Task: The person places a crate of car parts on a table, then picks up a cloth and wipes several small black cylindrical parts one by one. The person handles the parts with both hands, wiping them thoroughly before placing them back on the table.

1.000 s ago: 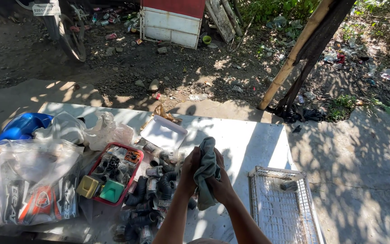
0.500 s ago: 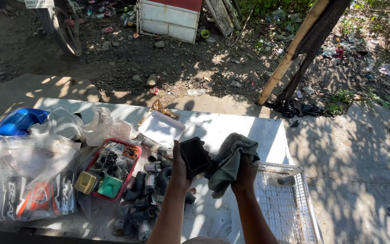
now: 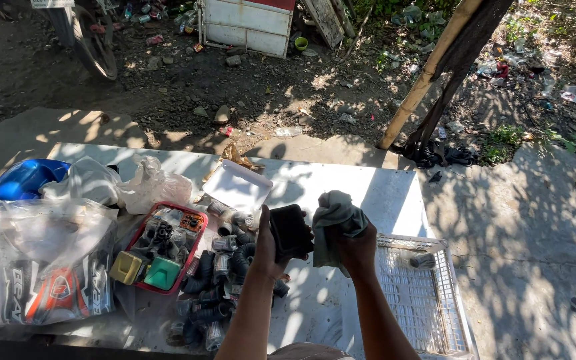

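Your left hand [image 3: 271, 250] now grips the black boxy rubber part [image 3: 290, 231] alone, the crumpled grey-green rag [image 3: 335, 220] pulled away right in your right hand [image 3: 356, 248], above the white worktop [image 3: 381, 193], wiping apparently finished.

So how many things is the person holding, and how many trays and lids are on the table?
Black boxy rubber part in the left hand: 1
Grey-green crumpled cloth rag in the right hand: 1
Red plastic tray of small parts: 1
White wire-mesh tray: 1
White flat plastic lid: 1
Total: 5
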